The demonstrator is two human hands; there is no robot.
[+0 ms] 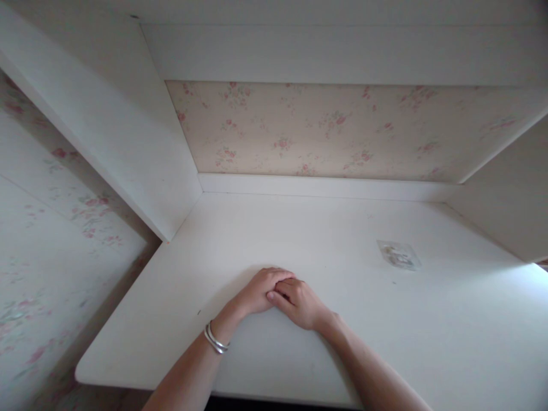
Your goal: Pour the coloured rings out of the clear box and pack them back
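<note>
Left hand (pixel 262 290) and right hand (pixel 303 305) are resting clasped, fingers folded together, on a desktop (pixel 265 228), an untouched clear packet (pixel 399 255) lying at their two o'clock.

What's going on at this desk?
Someone's left hand and right hand rest together on the white desk, with their fingers overlapping. No object shows between them. Two silvery bangles, or one double bangle, circle the left wrist. A small clear packet lies off to the right, untouched; its contents are too unclear to name.
</note>
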